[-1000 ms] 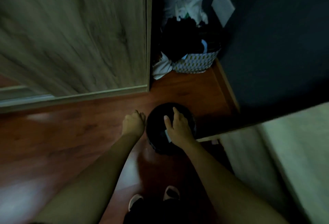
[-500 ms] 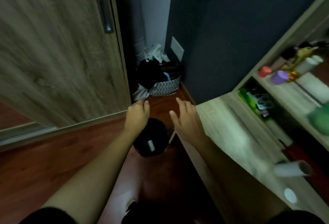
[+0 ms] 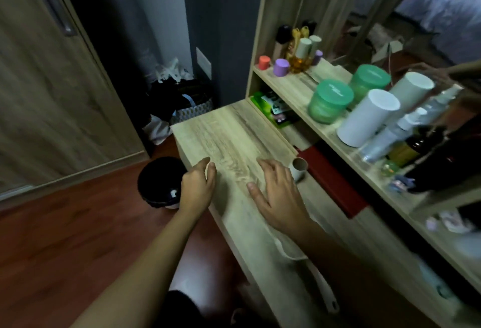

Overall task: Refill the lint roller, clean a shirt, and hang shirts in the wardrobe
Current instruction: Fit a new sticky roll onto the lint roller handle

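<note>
Hands [image 3: 279, 197] now over flat woodgrain desktop [image 3: 223, 129]

The light wooden worktop [image 3: 234, 140] holds a cardboard tube [image 3: 299, 170], just beside a flat red thing [image 3: 335, 181] (a book or a box, hard to tell). A white handle [image 3: 324, 286] lies nearer the front. The shelf [image 3: 294, 90] above carries a green tub [image 3: 329, 101] and a tall white tube [image 3: 367, 116]. A black bin [image 3: 158, 179] stands on the red-brown floor [image 3: 65, 223].

Pale wood-grain desk [image 3: 229, 132]; black bin [image 3: 158, 179]; green jars [image 3: 330, 101].
</note>
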A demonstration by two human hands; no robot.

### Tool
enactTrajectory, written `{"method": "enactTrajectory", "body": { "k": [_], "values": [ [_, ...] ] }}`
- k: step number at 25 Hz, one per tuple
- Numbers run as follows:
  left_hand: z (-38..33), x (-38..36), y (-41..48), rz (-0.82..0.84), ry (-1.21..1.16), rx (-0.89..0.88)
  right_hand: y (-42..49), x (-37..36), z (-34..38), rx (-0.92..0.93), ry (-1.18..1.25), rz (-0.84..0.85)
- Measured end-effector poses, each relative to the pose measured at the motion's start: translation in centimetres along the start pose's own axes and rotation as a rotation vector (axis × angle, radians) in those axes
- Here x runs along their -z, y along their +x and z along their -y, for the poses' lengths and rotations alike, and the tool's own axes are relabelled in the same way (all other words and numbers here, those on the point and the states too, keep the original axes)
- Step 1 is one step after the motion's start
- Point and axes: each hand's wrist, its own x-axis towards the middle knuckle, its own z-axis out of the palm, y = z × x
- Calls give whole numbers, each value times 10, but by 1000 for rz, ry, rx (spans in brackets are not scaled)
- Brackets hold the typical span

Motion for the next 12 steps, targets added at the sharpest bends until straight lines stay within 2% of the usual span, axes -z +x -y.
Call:
{"method": "enactTrajectory", "body": {
  "k": [6, 9, 12],
  "values": [
    [-21, -41, -46, 78, 62, -30, -44, 8, -87, -172, -10, 0],
    [-23, -62, -53, 214, 116, -105, -33, 1, -122, -274, 72, -5],
    [-24, -83, -58, 402, 163, -263, -3, -5, -140, -340, 241, 36]
  ]
}}
